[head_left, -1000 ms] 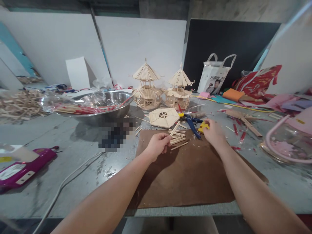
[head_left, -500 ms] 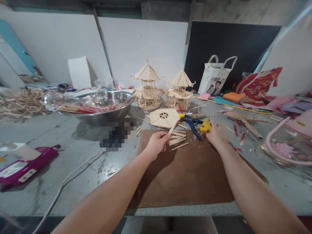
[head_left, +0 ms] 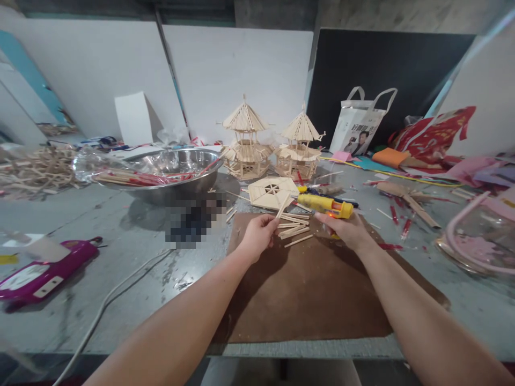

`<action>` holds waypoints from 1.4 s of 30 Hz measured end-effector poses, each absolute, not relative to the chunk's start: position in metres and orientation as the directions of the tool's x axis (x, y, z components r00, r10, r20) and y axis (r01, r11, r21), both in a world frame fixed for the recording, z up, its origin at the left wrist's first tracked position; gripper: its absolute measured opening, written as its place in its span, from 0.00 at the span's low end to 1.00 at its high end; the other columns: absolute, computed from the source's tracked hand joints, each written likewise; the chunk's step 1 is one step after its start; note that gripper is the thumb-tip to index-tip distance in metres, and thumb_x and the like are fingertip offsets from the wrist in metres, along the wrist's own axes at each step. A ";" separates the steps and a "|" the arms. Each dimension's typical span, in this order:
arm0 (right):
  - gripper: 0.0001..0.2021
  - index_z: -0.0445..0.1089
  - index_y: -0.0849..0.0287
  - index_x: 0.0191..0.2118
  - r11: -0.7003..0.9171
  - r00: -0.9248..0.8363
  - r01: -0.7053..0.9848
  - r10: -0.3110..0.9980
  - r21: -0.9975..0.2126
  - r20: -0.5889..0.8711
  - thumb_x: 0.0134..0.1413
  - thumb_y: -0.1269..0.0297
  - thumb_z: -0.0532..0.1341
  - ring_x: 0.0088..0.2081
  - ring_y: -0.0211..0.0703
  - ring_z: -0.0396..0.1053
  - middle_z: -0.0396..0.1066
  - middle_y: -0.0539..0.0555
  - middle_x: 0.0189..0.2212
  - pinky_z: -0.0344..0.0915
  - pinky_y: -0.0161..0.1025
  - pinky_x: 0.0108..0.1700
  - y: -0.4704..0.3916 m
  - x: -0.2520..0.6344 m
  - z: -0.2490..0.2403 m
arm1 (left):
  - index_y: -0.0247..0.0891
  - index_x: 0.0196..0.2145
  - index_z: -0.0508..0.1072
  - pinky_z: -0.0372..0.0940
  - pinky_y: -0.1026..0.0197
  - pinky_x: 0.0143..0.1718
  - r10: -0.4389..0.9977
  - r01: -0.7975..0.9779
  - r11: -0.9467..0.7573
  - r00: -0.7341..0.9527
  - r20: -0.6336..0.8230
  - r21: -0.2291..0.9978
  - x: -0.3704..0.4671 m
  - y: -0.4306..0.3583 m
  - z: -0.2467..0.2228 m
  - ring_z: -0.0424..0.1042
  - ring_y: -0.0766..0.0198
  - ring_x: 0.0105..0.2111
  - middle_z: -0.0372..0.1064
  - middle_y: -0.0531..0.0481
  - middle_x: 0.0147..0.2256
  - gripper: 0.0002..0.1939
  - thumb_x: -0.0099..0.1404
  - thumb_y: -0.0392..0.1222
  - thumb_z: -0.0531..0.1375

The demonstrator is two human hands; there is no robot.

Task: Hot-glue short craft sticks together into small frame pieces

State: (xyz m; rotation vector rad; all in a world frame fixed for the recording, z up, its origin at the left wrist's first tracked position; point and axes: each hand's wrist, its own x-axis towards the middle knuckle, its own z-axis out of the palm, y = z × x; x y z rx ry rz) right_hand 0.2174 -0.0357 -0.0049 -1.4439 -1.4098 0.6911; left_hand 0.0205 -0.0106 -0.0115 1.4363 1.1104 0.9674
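Note:
Pinched in the fingers of my left hand (head_left: 259, 237) is a thin wooden stick (head_left: 284, 206), slanting up and away to the right. My right hand (head_left: 349, 229) is wrapped round the handle of a yellow glue gun (head_left: 325, 204), its nozzle pointing left and a small red light glowing on its body. Several loose wooden sticks (head_left: 293, 232) lie on the brown mat (head_left: 314, 300) between my hands. Just beyond them rests a flat hexagonal wooden panel (head_left: 261, 199) with a spoked opening in its middle. Blue-handled pliers (head_left: 349, 203) are partly hidden behind the glue gun.
Two wooden pagoda models (head_left: 246, 155) stand at the back. A steel bowl (head_left: 193, 187) with plastic-wrapped sticks is on the left, near a purple power strip (head_left: 60, 273) and a grey cable (head_left: 108, 300). Rightward are red scraps (head_left: 394, 214), a white bag (head_left: 356, 128) and a pink transparent bag (head_left: 483, 241).
My right hand has lifted the glue gun and turned its nozzle leftward, bringing it nearer my left hand. The left hand still pinches the stick in nearly the same place.

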 end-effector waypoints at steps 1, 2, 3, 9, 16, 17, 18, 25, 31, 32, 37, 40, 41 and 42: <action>0.10 0.64 0.58 0.18 0.144 0.142 0.398 0.966 -0.906 0.216 0.35 0.57 0.59 0.14 0.34 0.56 0.57 0.45 0.09 0.54 0.33 0.17 -0.036 0.216 -0.005 | 0.34 0.23 0.61 0.45 0.71 0.08 0.969 0.136 -0.040 0.245 0.006 0.990 0.020 -0.010 -0.012 0.52 0.77 0.08 0.57 0.58 0.16 0.12 0.50 0.48 0.53; 0.09 0.65 0.57 0.19 0.150 0.118 0.390 0.970 -0.909 0.211 0.35 0.57 0.60 0.14 0.34 0.55 0.57 0.45 0.09 0.53 0.33 0.17 -0.037 0.214 -0.006 | 0.34 0.23 0.61 0.45 0.71 0.08 0.970 0.137 -0.042 0.242 0.008 0.990 0.020 -0.010 -0.012 0.52 0.77 0.08 0.57 0.58 0.16 0.12 0.50 0.48 0.53; 0.08 0.65 0.57 0.20 0.157 0.099 0.387 0.973 -0.909 0.210 0.34 0.57 0.60 0.14 0.35 0.56 0.58 0.45 0.10 0.53 0.33 0.17 -0.037 0.213 -0.006 | 0.34 0.23 0.61 0.46 0.71 0.08 0.970 0.137 -0.045 0.241 0.011 0.990 0.020 -0.010 -0.012 0.52 0.77 0.08 0.57 0.58 0.16 0.12 0.51 0.48 0.53; 0.09 0.68 0.56 0.22 0.129 0.049 0.463 0.984 -0.877 0.171 0.33 0.57 0.61 0.20 0.40 0.62 0.60 0.47 0.11 0.54 0.34 0.18 -0.040 0.208 -0.001 | 0.34 0.22 0.61 0.46 0.71 0.09 0.968 0.136 -0.053 0.248 0.017 0.989 0.019 -0.009 -0.014 0.52 0.77 0.09 0.56 0.58 0.16 0.14 0.50 0.49 0.53; 0.08 0.67 0.55 0.20 0.147 0.066 0.503 0.976 -0.852 0.208 0.33 0.57 0.61 0.19 0.38 0.61 0.58 0.46 0.10 0.53 0.33 0.18 -0.042 0.205 0.005 | 0.35 0.21 0.61 0.46 0.70 0.10 0.967 0.146 -0.076 0.250 0.037 0.986 0.020 -0.009 -0.015 0.52 0.77 0.09 0.56 0.58 0.15 0.13 0.51 0.49 0.53; 0.08 0.67 0.56 0.19 0.145 0.066 0.499 0.977 -0.854 0.204 0.32 0.57 0.61 0.18 0.38 0.60 0.58 0.46 0.09 0.53 0.33 0.18 -0.043 0.204 0.006 | 0.35 0.21 0.61 0.46 0.70 0.10 0.967 0.148 -0.080 0.253 0.040 0.986 0.020 -0.009 -0.015 0.52 0.77 0.09 0.56 0.58 0.15 0.13 0.51 0.49 0.53; 0.08 0.66 0.56 0.18 0.143 0.066 0.494 0.978 -0.858 0.200 0.32 0.57 0.61 0.18 0.37 0.59 0.58 0.46 0.09 0.53 0.33 0.17 -0.043 0.204 0.006 | 0.35 0.21 0.61 0.46 0.70 0.10 0.966 0.151 -0.083 0.255 0.043 0.985 0.020 -0.009 -0.015 0.52 0.77 0.09 0.56 0.58 0.15 0.14 0.51 0.50 0.53; 0.06 0.67 0.55 0.19 0.161 0.064 0.511 0.973 -0.845 0.223 0.32 0.59 0.61 0.19 0.38 0.60 0.61 0.46 0.12 0.55 0.33 0.19 -0.042 0.205 0.007 | 0.35 0.21 0.61 0.47 0.70 0.10 0.967 0.160 -0.094 0.251 0.052 0.983 0.020 -0.008 -0.016 0.53 0.77 0.09 0.56 0.58 0.16 0.14 0.51 0.50 0.52; 0.10 0.70 0.56 0.26 0.114 0.100 0.564 0.974 -0.818 0.205 0.33 0.57 0.61 0.23 0.39 0.63 0.66 0.47 0.18 0.58 0.33 0.22 -0.040 0.206 0.005 | 0.35 0.21 0.61 0.47 0.70 0.10 0.967 0.163 -0.090 0.252 0.046 0.983 0.020 -0.009 -0.015 0.52 0.77 0.09 0.56 0.58 0.16 0.14 0.51 0.50 0.53; 0.11 0.70 0.56 0.27 0.113 0.099 0.568 0.974 -0.815 0.204 0.33 0.57 0.60 0.23 0.39 0.64 0.67 0.47 0.18 0.58 0.34 0.23 -0.040 0.206 0.005 | 0.35 0.21 0.61 0.47 0.70 0.10 0.967 0.162 -0.090 0.252 0.046 0.983 0.020 -0.009 -0.015 0.53 0.77 0.09 0.56 0.58 0.15 0.14 0.51 0.50 0.53; 0.14 0.70 0.58 0.28 0.156 0.058 0.592 0.970 -0.790 0.236 0.35 0.54 0.58 0.24 0.41 0.65 0.67 0.49 0.19 0.58 0.33 0.22 -0.037 0.209 0.000 | 0.34 0.22 0.61 0.47 0.70 0.10 0.968 0.164 -0.084 0.248 0.041 0.983 0.021 -0.009 -0.016 0.53 0.76 0.08 0.57 0.58 0.15 0.13 0.50 0.49 0.53; 0.15 0.70 0.59 0.29 0.172 0.054 0.601 0.965 -0.780 0.255 0.36 0.53 0.58 0.24 0.40 0.65 0.68 0.49 0.20 0.58 0.33 0.22 -0.036 0.211 -0.002 | 0.34 0.21 0.61 0.47 0.71 0.09 0.968 0.155 -0.079 0.248 0.039 0.985 0.021 -0.008 -0.017 0.52 0.77 0.08 0.57 0.58 0.15 0.14 0.50 0.49 0.53; 0.15 0.70 0.59 0.29 0.173 0.059 0.603 0.964 -0.779 0.259 0.36 0.53 0.58 0.24 0.40 0.65 0.68 0.49 0.21 0.58 0.33 0.22 -0.035 0.211 -0.002 | 0.34 0.21 0.61 0.46 0.71 0.09 0.968 0.150 -0.075 0.247 0.036 0.986 0.021 -0.008 -0.016 0.52 0.77 0.08 0.57 0.58 0.15 0.14 0.50 0.49 0.54; 0.15 0.70 0.59 0.29 0.171 0.062 0.607 0.963 -0.776 0.261 0.36 0.53 0.58 0.24 0.40 0.65 0.68 0.49 0.21 0.59 0.32 0.22 -0.035 0.211 -0.003 | 0.34 0.21 0.61 0.46 0.70 0.09 0.969 0.146 -0.071 0.246 0.033 0.987 0.021 -0.008 -0.016 0.52 0.77 0.08 0.57 0.58 0.15 0.13 0.50 0.49 0.54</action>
